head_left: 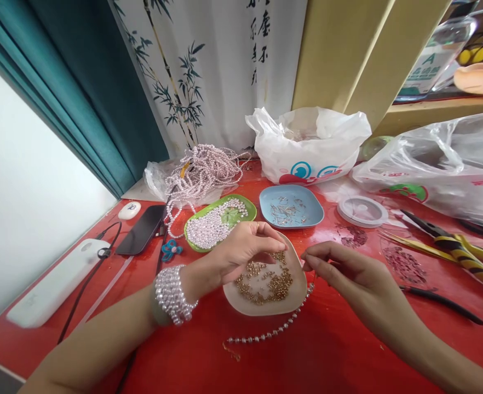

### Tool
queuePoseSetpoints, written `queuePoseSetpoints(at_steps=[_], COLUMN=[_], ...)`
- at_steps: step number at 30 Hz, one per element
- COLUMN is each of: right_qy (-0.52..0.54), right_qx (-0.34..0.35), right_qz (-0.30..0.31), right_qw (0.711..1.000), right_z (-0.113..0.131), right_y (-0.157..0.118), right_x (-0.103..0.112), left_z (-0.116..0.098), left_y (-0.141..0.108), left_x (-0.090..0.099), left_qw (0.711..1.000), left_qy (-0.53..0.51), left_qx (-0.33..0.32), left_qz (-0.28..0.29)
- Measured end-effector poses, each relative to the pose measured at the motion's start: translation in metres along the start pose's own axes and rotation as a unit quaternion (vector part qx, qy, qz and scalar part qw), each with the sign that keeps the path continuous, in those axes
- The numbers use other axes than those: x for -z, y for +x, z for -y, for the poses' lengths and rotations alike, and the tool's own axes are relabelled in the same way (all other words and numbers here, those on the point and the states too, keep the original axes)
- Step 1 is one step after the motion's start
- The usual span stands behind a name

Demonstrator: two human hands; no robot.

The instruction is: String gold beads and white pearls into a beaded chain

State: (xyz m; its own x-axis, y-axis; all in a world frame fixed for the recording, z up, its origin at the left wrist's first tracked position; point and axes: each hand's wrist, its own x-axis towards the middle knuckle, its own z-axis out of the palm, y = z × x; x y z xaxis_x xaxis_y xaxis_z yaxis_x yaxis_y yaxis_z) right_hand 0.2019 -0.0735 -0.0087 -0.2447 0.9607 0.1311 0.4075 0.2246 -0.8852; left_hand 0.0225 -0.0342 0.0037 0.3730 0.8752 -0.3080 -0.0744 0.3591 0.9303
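Over the cream plate (229,298) of small gold beads (280,287), my left hand (245,246) has thumb and fingers closed in a pinch; anything between them is too small to make out. A pearl-bead band (173,295) wraps that wrist. Just right of the plate, my right hand (340,268) pinches the upper end of a beaded chain (274,332). The chain curves down along the plate onto the red table, ending in a thin gold chain (232,351). Behind my left hand lies a green dish (252,210) of pale pearl beads (208,227).
A blue tray (315,216) holds metal pins. Bead strands (208,169) are heaped at the back beside a white plastic bag (307,148). Pliers (463,251), tweezers (422,246) and a spool (362,212) lie right. A phone (141,230) and power bank (56,284) lie left.
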Motion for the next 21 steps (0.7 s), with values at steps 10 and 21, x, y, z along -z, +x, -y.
queuePoseSetpoints(at_steps=[10, 21], right_qy=[0.061, 0.087], right_qx=[-0.036, -0.050], right_qz=[0.042, 0.027], right_qw=[0.997, 0.995], right_z=[-0.005, -0.007], right_y=[0.000, -0.003], right_x=[-0.014, -0.021], left_z=[0.013, 0.025], left_y=[0.002, 0.006], left_x=[0.005, 0.003], left_qw=[0.993, 0.985], left_qy=[-0.083, -0.134], left_qx=[0.030, 0.029], left_qz=[0.076, 0.105])
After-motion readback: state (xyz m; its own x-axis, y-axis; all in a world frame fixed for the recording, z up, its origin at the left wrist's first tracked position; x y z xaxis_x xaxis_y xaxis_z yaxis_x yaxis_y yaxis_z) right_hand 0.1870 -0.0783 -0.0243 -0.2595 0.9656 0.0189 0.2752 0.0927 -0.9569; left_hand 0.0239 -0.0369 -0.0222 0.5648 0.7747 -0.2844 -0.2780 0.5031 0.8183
